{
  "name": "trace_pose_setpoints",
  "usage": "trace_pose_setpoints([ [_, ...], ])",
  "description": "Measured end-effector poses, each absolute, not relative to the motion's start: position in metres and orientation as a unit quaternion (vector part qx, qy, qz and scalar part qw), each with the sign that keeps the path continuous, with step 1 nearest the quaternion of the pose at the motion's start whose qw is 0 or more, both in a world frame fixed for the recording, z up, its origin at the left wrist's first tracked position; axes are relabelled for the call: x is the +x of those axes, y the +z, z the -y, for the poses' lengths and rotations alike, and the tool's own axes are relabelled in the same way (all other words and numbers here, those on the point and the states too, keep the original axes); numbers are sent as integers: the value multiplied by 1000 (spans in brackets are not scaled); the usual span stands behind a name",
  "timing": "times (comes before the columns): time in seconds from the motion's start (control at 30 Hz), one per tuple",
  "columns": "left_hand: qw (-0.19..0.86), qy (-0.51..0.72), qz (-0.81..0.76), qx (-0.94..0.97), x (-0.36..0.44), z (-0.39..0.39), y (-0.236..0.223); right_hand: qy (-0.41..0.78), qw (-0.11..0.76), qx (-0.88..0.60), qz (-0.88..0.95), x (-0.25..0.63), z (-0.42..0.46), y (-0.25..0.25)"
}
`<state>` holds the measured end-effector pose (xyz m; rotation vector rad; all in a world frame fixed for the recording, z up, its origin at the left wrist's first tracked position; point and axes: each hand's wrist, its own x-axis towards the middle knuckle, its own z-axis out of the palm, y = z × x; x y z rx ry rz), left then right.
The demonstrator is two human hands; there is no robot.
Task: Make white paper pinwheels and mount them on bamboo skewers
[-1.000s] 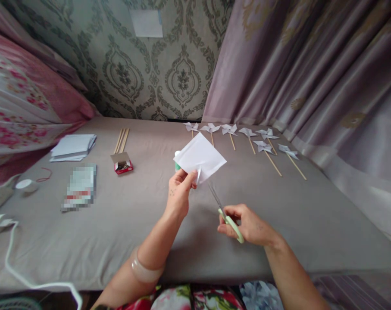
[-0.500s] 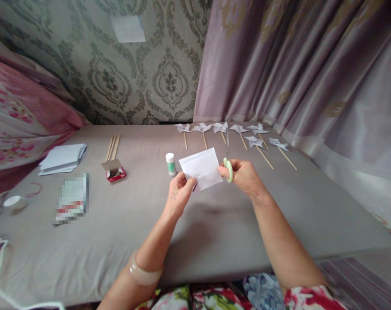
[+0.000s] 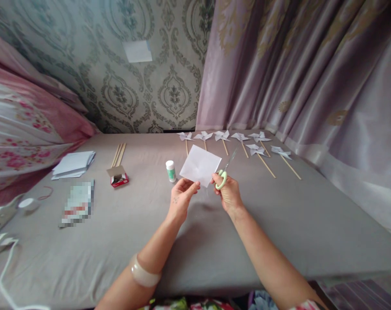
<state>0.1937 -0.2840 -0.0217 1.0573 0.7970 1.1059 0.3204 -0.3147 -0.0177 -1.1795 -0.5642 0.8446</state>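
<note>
A square sheet of white paper (image 3: 200,164) is held up over the table, turned so one corner points away from me. My left hand (image 3: 184,197) pinches its near left edge between thumb and fingers. At the right side of the sheet is my right hand (image 3: 227,191), closed around the pale green handles of a pair of scissors (image 3: 221,180). The blades point up and away, to the right of the paper. The right fingertips seem to touch the sheet's right edge. Just left of the paper stands a glue stick (image 3: 171,171) with a white cap.
Several paper pinwheels (image 3: 221,136) on sticks lie along the back right. On the left are wooden sticks (image 3: 118,155), an open red box (image 3: 119,180), stacked paper (image 3: 73,164), a blurred packet (image 3: 77,202) and a power strip (image 3: 1,217).
The sheet has turned from lying roughly level-edged to corner-up. My right hand has come in closer to it, and the scissors now lean right. The camera view has shifted a little.
</note>
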Motion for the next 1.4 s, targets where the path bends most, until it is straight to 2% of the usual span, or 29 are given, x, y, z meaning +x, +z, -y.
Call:
trace_pose_setpoints([
  [0.2,637,512,-363,447,201,283,-19,358,696,-559,273,323,323,-19],
  [0.33,638,543,-345,422,202,273,1,357,597,-616,370,332,335,-12],
  [0.5,657,567,-322,378,205,261,20,398,468,-563,552,330,344,-5],
  [0.63,671,548,-344,362,206,260,14,410,402,-556,602,326,345,-8],
  [1.13,687,530,-350,353,199,270,0,456,375,-573,568,324,345,-12],
  [1.4,680,532,-361,352,199,271,1,443,385,-581,564,321,346,-10],
])
